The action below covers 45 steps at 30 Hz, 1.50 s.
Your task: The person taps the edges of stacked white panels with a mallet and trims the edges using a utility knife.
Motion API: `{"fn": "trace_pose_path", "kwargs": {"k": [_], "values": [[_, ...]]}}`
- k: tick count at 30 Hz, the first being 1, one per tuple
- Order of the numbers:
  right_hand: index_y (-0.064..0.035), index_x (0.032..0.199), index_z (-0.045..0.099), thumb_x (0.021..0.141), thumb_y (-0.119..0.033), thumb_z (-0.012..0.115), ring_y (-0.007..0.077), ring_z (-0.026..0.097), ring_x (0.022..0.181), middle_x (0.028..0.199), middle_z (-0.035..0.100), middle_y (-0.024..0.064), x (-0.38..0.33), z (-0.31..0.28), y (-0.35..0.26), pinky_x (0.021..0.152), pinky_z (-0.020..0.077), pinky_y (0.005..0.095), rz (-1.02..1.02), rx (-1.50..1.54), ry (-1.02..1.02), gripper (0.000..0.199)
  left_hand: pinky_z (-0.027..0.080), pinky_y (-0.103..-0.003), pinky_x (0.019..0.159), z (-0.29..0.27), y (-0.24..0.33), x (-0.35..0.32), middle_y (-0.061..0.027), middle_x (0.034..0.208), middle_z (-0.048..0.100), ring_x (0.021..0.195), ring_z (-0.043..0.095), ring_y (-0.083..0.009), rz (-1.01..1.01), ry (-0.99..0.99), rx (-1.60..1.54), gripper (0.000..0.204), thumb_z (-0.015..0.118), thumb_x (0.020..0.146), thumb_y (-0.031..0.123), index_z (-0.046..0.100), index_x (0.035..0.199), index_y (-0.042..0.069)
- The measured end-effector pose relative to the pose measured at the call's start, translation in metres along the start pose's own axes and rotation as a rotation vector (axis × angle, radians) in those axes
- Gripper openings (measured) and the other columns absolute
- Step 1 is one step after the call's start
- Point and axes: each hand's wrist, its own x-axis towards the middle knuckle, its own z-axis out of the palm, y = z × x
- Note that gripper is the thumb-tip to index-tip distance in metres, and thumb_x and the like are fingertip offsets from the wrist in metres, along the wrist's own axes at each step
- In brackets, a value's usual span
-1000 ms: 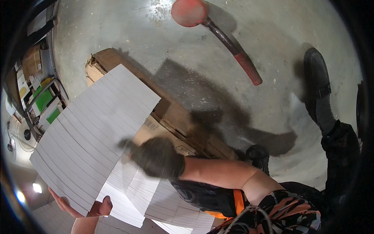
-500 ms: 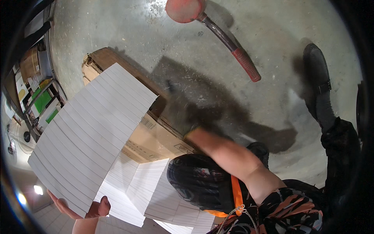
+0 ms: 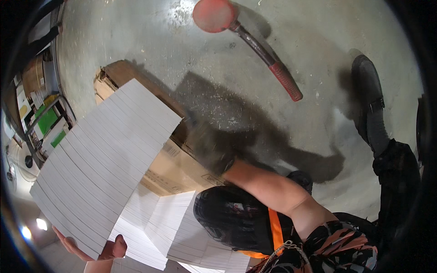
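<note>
My left hand [image 3: 107, 251] grips the lower end of a white sheet [image 3: 107, 159] marked with parallel lines, thumb on one side and fingers on the other. The sheet is held up at a slant, its far end over a cardboard box [image 3: 170, 166]. My right hand [image 3: 205, 143] is a dark blur beside the box's edge, perhaps gloved; its fingers cannot be made out. More white lined sheets [image 3: 170, 209] lie below the raised one, some standing at an angle, between the box and my knee.
A mallet with a red round head [image 3: 214, 16] and red grip lies on the concrete floor beyond the box. My dark shoe [image 3: 366, 79] rests at the right. A rack [image 3: 57, 107] with boxes and green items stands at the far left. An orange strap [image 3: 276, 225] hangs near my lap.
My right hand has shifted slightly left and stays blurred by motion. The raised sheet is still in my left hand. The whole view has moved a little.
</note>
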Motion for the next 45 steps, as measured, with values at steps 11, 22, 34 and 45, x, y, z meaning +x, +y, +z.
{"fn": "trace_pose_path", "kwargs": {"k": [11,22,34,45], "values": [[0.0032,0.112,0.058,0.091,-0.019,0.061,0.0245,0.059,0.068,0.084,0.062,0.0147,-0.025,0.048,0.035,0.061,0.0508,0.0335,-0.031,-0.598,0.298,0.03,0.025,-0.067,0.11,-0.007,-0.001,-0.003,-0.0357,0.153,0.008,0.143,0.017,-0.0537,-0.006,-0.011,-0.006,0.109,0.07,0.076,0.033,0.002,0.156,0.007],[0.0002,0.128,0.055,0.09,-0.014,0.06,0.0326,0.067,0.083,0.107,0.066,0.0201,-0.028,0.008,0.022,0.073,0.0553,0.0418,0.077,-0.12,0.135,0.041,0.026,-0.07,0.109,-0.014,0.003,0.003,-0.0353,0.152,0.012,0.142,0.017,-0.0556,0.015,-0.036,0.038,0.103,0.067,0.076,0.029,0.005,0.155,0.008],[-0.0002,0.141,0.044,0.091,-0.017,0.062,0.0401,0.063,0.105,0.126,0.058,0.0261,-0.02,0.017,0.037,0.088,0.0526,0.044,0.142,-0.016,0.223,0.056,0.024,-0.07,0.111,-0.004,-0.012,-0.012,-0.0365,0.153,0.012,0.142,0.016,-0.0572,0.01,0.07,-0.075,0.105,0.069,0.073,0.024,0.007,0.154,0.002],[0.0021,0.132,0.053,0.092,-0.012,0.062,0.0398,0.067,0.092,0.101,0.067,0.0226,-0.018,0.038,0.037,0.08,0.0561,0.0437,0.001,-0.214,0.339,0.043,0.027,-0.065,0.112,0.003,0.005,-0.002,-0.0354,0.154,0.011,0.143,0.02,-0.0529,-0.065,0.067,-0.074,0.106,0.069,0.072,0.022,0.005,0.154,0.0]]}}
